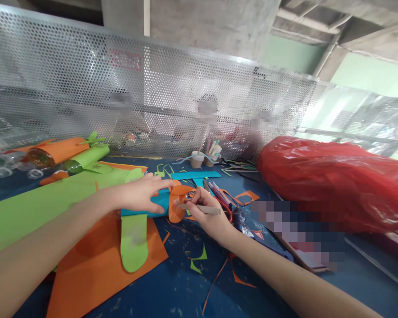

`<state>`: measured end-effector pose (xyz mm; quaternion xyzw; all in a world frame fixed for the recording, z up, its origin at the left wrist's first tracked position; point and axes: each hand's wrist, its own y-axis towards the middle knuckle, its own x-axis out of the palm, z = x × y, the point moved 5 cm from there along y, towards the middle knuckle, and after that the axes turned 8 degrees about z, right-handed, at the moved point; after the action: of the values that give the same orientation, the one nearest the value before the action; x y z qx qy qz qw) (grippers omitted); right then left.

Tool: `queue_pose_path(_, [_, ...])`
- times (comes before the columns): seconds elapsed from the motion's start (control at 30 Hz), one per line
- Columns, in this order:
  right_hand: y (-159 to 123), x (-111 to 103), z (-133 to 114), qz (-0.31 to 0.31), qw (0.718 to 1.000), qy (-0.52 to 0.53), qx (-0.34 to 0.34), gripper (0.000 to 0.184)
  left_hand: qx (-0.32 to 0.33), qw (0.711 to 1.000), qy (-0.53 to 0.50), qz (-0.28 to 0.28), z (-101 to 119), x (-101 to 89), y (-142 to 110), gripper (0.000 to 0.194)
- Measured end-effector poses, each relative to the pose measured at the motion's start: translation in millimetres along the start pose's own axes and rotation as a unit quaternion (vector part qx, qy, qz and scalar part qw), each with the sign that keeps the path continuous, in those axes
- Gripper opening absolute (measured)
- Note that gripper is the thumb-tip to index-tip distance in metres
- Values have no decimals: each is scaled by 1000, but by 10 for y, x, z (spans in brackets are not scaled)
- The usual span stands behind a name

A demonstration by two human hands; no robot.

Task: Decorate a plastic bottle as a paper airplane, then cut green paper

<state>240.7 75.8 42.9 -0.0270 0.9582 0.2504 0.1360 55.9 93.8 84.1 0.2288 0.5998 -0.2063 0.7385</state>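
Note:
My left hand (141, 191) is wrapped over a blue paper-covered tube (163, 204) that lies on its side. A rounded orange piece (176, 214) stands at the tube's right end, with a greyish smear on its face. From the tube's near side a rounded light-green strip (134, 254) sticks out, and another green piece (134, 174) shows on the far side. Between the fingers of my right hand (214, 221) is a slim grey pen-like stick (212, 210). Its tip meets the orange piece; whether it is a pen or a brush I cannot tell.
Orange sheet (96, 269) and light-green sheet (29, 205) lie at left, wrapped bottles (61, 152) behind them. Pens (217, 192), scissors (230, 214) and paper scraps (199, 260) lie near my right hand. Cups of markers (210, 157) stand behind; a red plastic bag (321, 181) fills the right.

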Motion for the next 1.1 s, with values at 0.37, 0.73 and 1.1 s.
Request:
queue_pose_path(0.37, [-2, -5, 45, 2, 1000, -3, 5, 20, 0, 1000, -5, -1, -16, 13, -2, 76])
queue_pose_path(0.73, [-3, -23, 4, 26, 999, 4, 19, 24, 3, 1000, -11, -1, -30, 20, 0, 78])
queue_pose_path(1.1, [8, -14, 19, 20, 1000, 5, 16, 24, 9, 1000, -7, 6, -30, 21, 10, 77])
